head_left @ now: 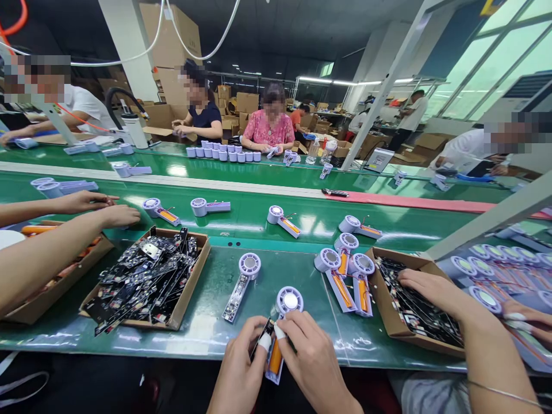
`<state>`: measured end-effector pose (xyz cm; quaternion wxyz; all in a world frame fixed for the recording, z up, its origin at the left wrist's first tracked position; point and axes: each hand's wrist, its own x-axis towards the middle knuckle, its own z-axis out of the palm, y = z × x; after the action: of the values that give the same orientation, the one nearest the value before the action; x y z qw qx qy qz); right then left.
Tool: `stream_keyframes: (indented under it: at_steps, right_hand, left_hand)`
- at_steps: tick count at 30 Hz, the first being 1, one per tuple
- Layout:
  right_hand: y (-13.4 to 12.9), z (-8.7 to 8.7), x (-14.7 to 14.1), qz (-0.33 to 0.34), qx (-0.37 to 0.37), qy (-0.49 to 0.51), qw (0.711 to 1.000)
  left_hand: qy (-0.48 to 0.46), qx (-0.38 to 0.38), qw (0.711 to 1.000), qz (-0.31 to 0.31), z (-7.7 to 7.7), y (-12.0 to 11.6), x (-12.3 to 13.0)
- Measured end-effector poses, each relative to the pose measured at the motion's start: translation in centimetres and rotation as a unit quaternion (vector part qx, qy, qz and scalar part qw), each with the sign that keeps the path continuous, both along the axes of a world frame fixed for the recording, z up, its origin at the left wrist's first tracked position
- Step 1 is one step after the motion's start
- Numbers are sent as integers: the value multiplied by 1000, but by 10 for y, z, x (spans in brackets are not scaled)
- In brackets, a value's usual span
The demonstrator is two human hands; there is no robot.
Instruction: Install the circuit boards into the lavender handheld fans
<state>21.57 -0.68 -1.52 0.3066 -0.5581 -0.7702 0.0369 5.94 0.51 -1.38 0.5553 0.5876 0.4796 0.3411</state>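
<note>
Handheld fan (276, 351) points head-first away, lengthwise (left hand (238, 368) and right hand (313, 362) pinch it).

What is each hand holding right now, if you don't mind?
Left hand: closed on a white round-headed fan with orange cylinder.
Right hand: closed on the same fan.

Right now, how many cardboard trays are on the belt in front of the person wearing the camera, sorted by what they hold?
Trays of black circuit boards: 2 (left tray, right tray)
Tray of orange cylinders: 1
Total: 3
</note>
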Motion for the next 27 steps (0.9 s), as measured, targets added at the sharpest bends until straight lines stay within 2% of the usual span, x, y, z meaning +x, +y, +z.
stream_keyframes:
  at_steps: [4,8,11,16,19,23,25,27]
  right_hand:
    - [0,9,0,6,4,-44,999]
    - [-1,12,-5,2,14,-80,997]
    - [0,8,-5,-1,0,-84,996]
    - [3,5,1,23,-62,-14,998]
    - [4,8,-1,5,-26,-52,998]
    - [3,7,-11,-33,39,-117,992]
    - [3,2,-12,-30,30,-109,993]
    - [4,-3,-9,-8,-10,-63,998]
  left_hand:
    - [54,74,996,3,6,0,-1]
    - [112,157,981,10,-2,-4,-3]
    - [129,197,972,-12,-5,-6,-7]
    - [106,185,976,-53,2,1,-15]
    - [107,181,976,-61,0,3,-13]
    - [153,227,960,-52,-7,-3,-6]
    - [156,223,961,-51,-6,-3,-6]
    - [133,202,969,-51,-2,-1,-8]
